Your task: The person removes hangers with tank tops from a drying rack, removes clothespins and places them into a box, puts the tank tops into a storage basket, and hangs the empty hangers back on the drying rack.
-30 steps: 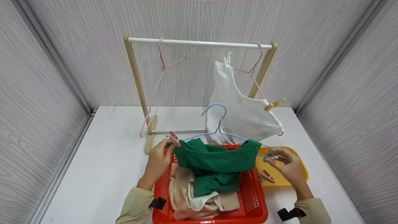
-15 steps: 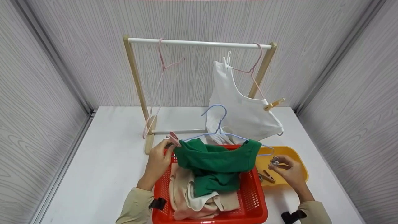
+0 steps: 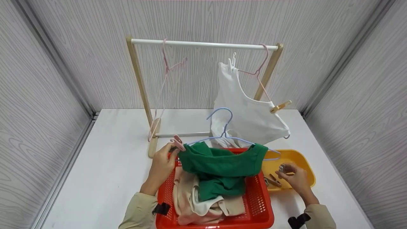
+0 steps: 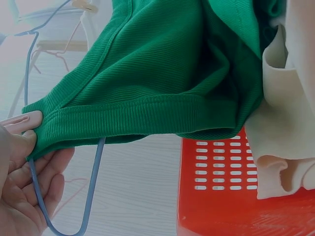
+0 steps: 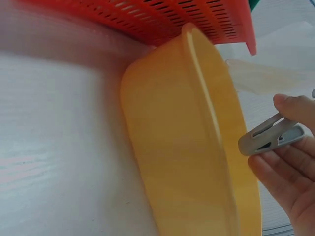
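Note:
My left hand (image 3: 162,165) pinches a pink clothespin (image 3: 179,143) at the left shoulder of a green ribbed top (image 3: 222,165). The top is draped over a blue wire hanger (image 3: 225,132) above the red basket. In the left wrist view, the hanger's rounded end (image 4: 93,191) sticks out past the shoulder, with the fingers behind it. Between the thumb and fingers of my right hand (image 3: 297,178) is a grey clothespin (image 5: 258,141), held over the yellow basin (image 5: 177,137). The hanger's right end is apart from that hand, and no clothespin shows on the right shoulder.
Beige and white clothes (image 3: 187,197) lie in the red basket (image 3: 264,213). Behind stands a rack with a white rail (image 3: 203,44), bearing a bare pink hanger (image 3: 165,57) and a pegged white top (image 3: 241,108) on another. Clothespins (image 3: 274,181) lie in the yellow basin.
My right hand has drawn away from the hanger's right end, down and to the right, keeping the grey clothespin. The left hand stays put. The bare pink hanger has turned slightly on the rail.

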`<state>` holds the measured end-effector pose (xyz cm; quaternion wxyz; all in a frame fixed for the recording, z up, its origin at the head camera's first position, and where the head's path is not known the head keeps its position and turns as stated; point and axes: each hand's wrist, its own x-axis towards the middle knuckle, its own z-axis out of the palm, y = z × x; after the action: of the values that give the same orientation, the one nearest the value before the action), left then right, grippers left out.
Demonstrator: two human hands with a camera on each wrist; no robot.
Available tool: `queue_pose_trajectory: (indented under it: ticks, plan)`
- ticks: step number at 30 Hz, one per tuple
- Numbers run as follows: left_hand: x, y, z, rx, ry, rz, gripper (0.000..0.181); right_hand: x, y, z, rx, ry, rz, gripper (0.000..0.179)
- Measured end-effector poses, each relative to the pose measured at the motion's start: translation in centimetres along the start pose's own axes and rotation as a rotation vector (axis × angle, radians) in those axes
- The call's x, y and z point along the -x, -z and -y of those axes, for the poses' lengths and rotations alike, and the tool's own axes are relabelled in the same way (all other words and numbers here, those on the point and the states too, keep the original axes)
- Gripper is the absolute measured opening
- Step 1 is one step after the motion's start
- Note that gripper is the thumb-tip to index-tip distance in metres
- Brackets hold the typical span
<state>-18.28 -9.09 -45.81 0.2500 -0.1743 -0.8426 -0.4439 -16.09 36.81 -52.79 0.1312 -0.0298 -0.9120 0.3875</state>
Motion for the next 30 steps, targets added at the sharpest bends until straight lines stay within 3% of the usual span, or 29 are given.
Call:
queue_pose_trajectory:
  ticks: [9, 19, 26, 30]
  plan:
    - [0.1, 0.0, -0.2, 0.021, 0.038, 0.027, 0.012, -0.9, -0.1, -1.0, 0.249, -0.085, 0.122, 0.032]
    - [0.1, 0.0, -0.2, 0.012, 0.031, 0.027, 0.011, -1.6, 0.1, -1.8, 0.319, -0.231, 0.271, 0.030]
    - [0.2, 0.1, -0.2, 0.020, 0.055, 0.045, 0.014, -1.6, -0.1, -2.0, 0.399, -0.181, 0.271, 0.032]
    - [0.2, 0.1, -0.2, 0.021, 0.057, 0.047, 0.014, -1.6, -0.1, -2.2, 0.411, -0.196, 0.283, 0.036]
